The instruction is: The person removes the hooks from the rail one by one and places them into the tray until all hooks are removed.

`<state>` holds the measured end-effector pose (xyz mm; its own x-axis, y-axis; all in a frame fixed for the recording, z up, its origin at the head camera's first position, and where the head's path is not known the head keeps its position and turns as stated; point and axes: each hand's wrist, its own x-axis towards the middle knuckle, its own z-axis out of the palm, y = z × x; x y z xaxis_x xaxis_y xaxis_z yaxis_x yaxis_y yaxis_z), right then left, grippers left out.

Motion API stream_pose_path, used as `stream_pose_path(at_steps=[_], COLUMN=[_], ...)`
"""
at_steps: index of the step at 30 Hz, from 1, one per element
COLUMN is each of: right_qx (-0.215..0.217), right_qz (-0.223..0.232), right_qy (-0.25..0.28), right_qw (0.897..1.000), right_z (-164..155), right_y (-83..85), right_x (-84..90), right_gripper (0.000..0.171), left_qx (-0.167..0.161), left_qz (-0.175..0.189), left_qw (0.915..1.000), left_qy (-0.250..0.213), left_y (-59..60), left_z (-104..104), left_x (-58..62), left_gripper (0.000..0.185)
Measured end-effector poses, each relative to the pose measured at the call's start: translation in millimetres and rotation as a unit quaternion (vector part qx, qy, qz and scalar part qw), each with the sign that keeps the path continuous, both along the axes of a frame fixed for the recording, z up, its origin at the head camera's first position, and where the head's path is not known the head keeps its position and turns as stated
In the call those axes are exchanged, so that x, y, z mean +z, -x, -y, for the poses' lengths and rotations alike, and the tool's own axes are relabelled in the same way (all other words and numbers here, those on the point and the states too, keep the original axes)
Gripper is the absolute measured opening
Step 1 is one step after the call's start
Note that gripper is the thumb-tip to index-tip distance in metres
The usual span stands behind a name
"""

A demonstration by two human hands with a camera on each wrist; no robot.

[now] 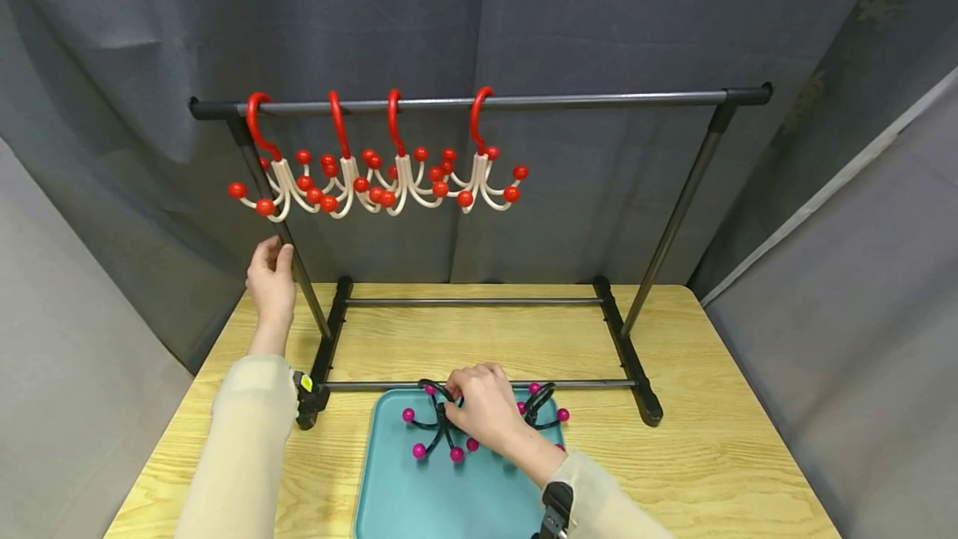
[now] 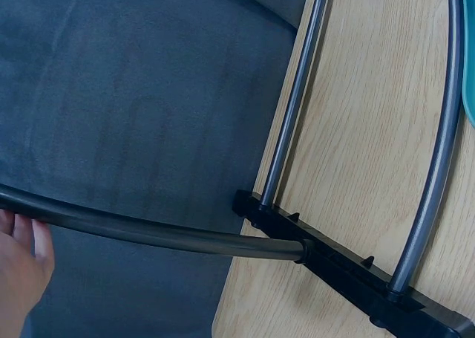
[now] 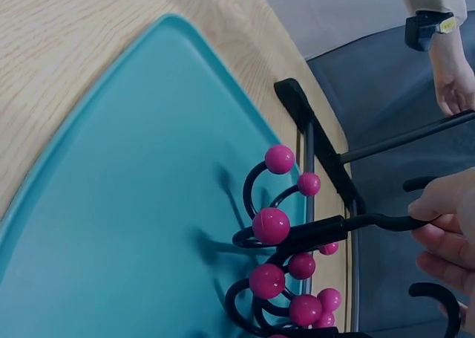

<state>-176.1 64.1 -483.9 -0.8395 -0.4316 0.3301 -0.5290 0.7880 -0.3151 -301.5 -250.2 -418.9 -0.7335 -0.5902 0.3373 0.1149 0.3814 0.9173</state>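
Two bare hands: smooth metal upright [image 1: 303, 281], black ball-tipped hook [image 1: 437, 422].

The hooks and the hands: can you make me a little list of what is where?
Left hand: holds the rack's left post
Right hand: pinches a black hook with pink balls
Tray: teal, on the wooden table, holds the black hooks
Rack bar: four red-and-cream hooks hang at its left end
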Motion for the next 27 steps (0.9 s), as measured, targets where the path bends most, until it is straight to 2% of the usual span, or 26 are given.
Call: stream_pose_path(at_steps=[16, 27], right_qx=[-0.013, -0.012], right_qz=[0.000, 0.017], right_qy=[-0.013, -0.019], right_qw=[1.000, 1.000], right_z=[-1.5, -3.1], right_y=[2.7, 1.4], right_x=[-5.7, -5.0], right_gripper=[0.012, 0.016], left_qx=[0.000, 0.000], left_qz=[-0.002, 0.005], left_qw=[1.0000, 1.0000], left_qy=[-0.002, -0.007], left_y=[0.1, -2.0], left_z=[-1.3, -1.8], left_x=[1.0, 1.3], left_gripper=[0.035, 0.035])
